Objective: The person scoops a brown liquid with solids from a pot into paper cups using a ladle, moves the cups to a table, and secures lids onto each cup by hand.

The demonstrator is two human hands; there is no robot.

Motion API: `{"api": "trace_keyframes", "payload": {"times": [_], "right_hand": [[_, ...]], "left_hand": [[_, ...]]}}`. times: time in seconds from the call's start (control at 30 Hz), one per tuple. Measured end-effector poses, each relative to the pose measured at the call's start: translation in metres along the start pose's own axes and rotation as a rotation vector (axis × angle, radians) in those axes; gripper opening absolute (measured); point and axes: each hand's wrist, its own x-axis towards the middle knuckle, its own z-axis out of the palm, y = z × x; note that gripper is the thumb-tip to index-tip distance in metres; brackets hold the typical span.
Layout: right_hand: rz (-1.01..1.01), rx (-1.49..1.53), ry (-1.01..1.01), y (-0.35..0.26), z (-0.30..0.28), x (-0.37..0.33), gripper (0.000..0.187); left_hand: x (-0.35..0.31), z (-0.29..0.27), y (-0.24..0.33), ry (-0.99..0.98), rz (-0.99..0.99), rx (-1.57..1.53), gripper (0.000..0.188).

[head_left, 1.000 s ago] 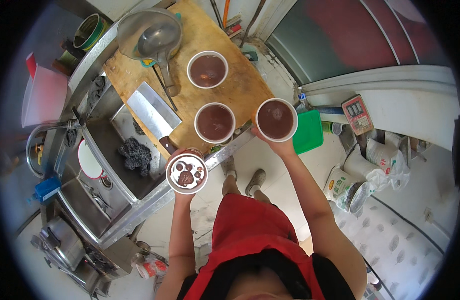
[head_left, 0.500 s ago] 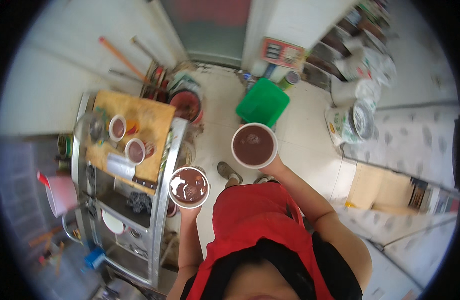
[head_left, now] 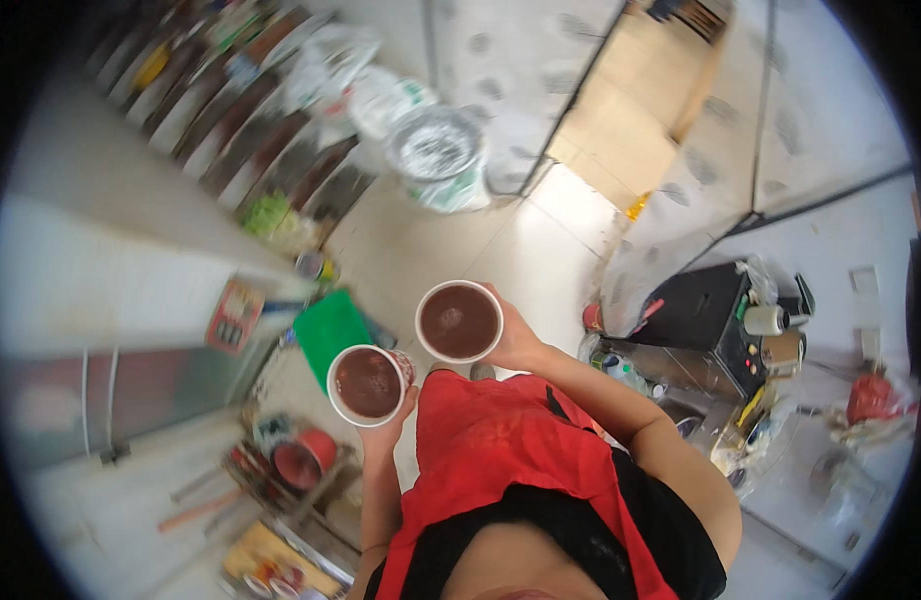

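Two round white-rimmed paper tubs are held up in front of me, both nearly full of a dark reddish-brown liquid. My left hand (head_left: pixel 388 430) is closed around the left tub (head_left: pixel 368 384), whose side shows a red pattern; most of the fingers are hidden behind it. Slightly farther away, the right tub (head_left: pixel 460 321) sits in the grip of my right hand (head_left: pixel 511 335), which wraps its right side. The tubs are close together, and both look roughly level.
Beyond the left tub, a green bin (head_left: pixel 329 335) stands on the tiled floor. Stairs (head_left: pixel 226 150) climb at upper left, with a bucket (head_left: pixel 436 150) near their foot. Leaf-patterned curtains (head_left: pixel 681 215) flank a doorway. A black cabinet (head_left: pixel 691 310) is at right, a red bucket (head_left: pixel 301 460) lower left.
My view and body have turned right, so the sink and cutting board slid to the lower left. The two tubs have come closer together, still in my hands.
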Motion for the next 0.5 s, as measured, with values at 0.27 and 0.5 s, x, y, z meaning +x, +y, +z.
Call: {"api": "trace_keyframes", "payload": {"times": [0.27,0.5], "right_hand": [[0.143,-0.075,0.506,0.064,-0.219,0.083,0.079],[0.124,-0.108,0.811,0.106,-0.405,0.205,0.062]], "left_hand": [[0.197,0.217,-0.017,-0.708,-0.029,-0.078,0.066],[0.343,0.415,0.033,-0.997,0.063,-0.173,0.081]]}}
